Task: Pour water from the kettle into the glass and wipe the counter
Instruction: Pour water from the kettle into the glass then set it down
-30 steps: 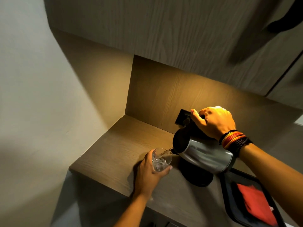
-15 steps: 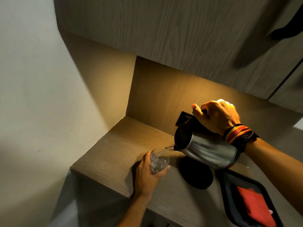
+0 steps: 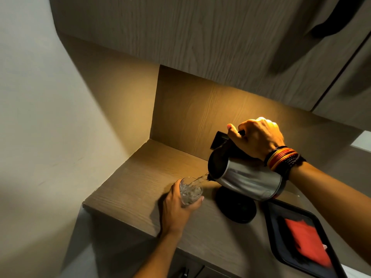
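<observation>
- Counter (image 3: 140, 189): flat slab under both hands, pale wood-grain laminate with a square front edge. It carries everything here and is the surface due for wiping; no spill shows on it from this view.
- Tray (image 3: 270, 221): dark, shallow, with rounded corners, lying below the right forearm. It holds a red cloth (image 3: 307, 243), folded flat with a soft matte look; this is likely the wipe, parked within reach.
- Kettle (image 3: 249, 181): brushed-steel drum with a dark rim and spout, hanging under the right hand and tipped steeply toward the left hand so the spout sits just above the glass. A thin stream runs from the spout.
- Kettle base (image 3: 236, 207): black round disc, matte, directly below the lifted kettle and just right of the left hand. It is bare, ready for the kettle's return.
- Right hand (image 3: 259, 139): fist wrapped tight around the black handle, thumb laid forward along the top. Stacked cord bracelets sit on the wrist. The high grip appears to give leverage for controlling the tilt.
- Left hand (image 3: 178, 205): fingers and thumb curled round the glass, bracing it against the stream.
- Glass (image 3: 189, 192): clear, smooth-walled tumbler inside the left hand's curl, low on the counter, though whether its foot touches cannot be told. Water churns inside, and the pour seems partway done.
</observation>
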{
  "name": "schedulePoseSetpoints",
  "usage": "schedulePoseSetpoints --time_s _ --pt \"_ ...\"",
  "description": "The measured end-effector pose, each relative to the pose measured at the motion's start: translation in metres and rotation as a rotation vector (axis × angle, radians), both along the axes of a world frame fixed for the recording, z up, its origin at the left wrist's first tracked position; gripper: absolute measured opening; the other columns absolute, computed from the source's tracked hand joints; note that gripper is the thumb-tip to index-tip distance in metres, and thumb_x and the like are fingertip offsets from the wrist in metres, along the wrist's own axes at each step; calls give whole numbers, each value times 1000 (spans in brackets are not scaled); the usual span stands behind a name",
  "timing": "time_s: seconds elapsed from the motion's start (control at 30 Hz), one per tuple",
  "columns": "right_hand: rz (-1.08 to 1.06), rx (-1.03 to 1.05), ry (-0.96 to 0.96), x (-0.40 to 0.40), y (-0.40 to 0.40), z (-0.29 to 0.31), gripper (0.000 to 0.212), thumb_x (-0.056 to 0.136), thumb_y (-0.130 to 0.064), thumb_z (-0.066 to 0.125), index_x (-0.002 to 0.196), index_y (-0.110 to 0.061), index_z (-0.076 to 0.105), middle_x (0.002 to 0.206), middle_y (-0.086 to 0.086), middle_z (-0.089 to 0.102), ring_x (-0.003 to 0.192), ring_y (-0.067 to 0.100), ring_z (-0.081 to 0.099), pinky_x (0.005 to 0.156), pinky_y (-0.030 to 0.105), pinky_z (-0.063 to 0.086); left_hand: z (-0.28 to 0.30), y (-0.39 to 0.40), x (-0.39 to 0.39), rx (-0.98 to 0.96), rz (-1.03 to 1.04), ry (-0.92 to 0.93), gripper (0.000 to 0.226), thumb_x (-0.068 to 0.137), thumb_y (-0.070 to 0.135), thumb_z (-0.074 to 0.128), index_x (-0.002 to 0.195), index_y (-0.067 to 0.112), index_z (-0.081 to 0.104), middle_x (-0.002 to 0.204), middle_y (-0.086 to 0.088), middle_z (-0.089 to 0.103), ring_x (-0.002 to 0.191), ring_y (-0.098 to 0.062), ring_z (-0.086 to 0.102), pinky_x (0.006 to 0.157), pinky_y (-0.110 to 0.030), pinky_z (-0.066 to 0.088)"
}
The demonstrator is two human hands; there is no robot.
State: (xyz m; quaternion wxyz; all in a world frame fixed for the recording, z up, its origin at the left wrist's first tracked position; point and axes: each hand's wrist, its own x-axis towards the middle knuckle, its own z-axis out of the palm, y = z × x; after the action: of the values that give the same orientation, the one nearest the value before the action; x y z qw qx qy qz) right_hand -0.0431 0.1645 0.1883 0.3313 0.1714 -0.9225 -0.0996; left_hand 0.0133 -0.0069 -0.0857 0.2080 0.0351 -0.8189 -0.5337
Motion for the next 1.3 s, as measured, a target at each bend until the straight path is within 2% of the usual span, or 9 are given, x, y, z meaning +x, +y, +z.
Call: schedulePoseSetpoints --time_s 0.47,0.57,0.67,0.73,0.87,1.0,1.1,1.2,1.3 --pt "-33 -116 -11 -15 19 -14 78 93 -65 23 55 -7 60 52 5 54 52 24 49 49 24 27 6 0 2 -9 6 3 90 64 86 72 135 34 51 117 16 67 99 9 58 72 4 40" --pt "-56 -350 -59 -15 35 -23 77 92 -62 29 52 0 49 43 4 41 44 20 41 47 26 23 6 1 2 -12 8 6 91 64 85 71 135 30 53 118 9 70 99 4 60 70 2 41" --pt "-92 -634 -113 -12 52 -40 73 89 -61 36 46 -2 35 44 5 27 45 25 31 49 36 32 4 1 0 -50 34 -15 100 63 87 70 139 25 51 121 2 70 101 -4 62 77 -9 48" --pt "-128 -801 -132 -9 65 -52 69 87 -59 40 42 -7 33 47 3 28 49 25 32 52 40 36 2 2 -1 -70 51 -18 100 62 83 73 140 24 52 123 1 70 107 -12 66 84 -19 53" --pt "-172 -1052 -151 -2 90 -68 66 83 -58 42 43 -5 38 52 15 35 54 29 38 56 43 36 4 3 0 -102 98 -10 96 62 82 69 138 24 53 121 0 71 106 -15 68 84 -20 48" --pt "-159 -1410 -90 1 111 -78 50 81 -48 50 60 -3 44 45 -9 40 51 12 37 56 36 27 6 3 2 -92 86 -37 97 63 82 67 139 24 52 124 -1 69 106 -12 63 87 -22 47" --pt "-274 -1639 -51 0 125 -87 43 84 -49 54 91 -6 56 82 -1 56 84 16 52 71 31 33 7 4 2 -78 81 -35 94 63 79 71 137 23 54 122 -2 69 103 -6 56 84 -21 46" --pt "-293 -1699 43 -1 136 -99 32 89 -44 54 74 -16 55 91 5 58 90 20 52 65 28 37 6 5 2 -68 83 -36 92 63 73 77 136 22 56 123 -2 69 107 -12 61 85 -23 49" --pt "-353 -1744 57 -5 144 -116 35 91 -44 53 90 -11 63 99 6 60 94 21 55 80 33 43 5 7 2 -62 85 -41 92 63 68 82 137 20 56 124 -3 69 109 -15 62 87 -28 53"
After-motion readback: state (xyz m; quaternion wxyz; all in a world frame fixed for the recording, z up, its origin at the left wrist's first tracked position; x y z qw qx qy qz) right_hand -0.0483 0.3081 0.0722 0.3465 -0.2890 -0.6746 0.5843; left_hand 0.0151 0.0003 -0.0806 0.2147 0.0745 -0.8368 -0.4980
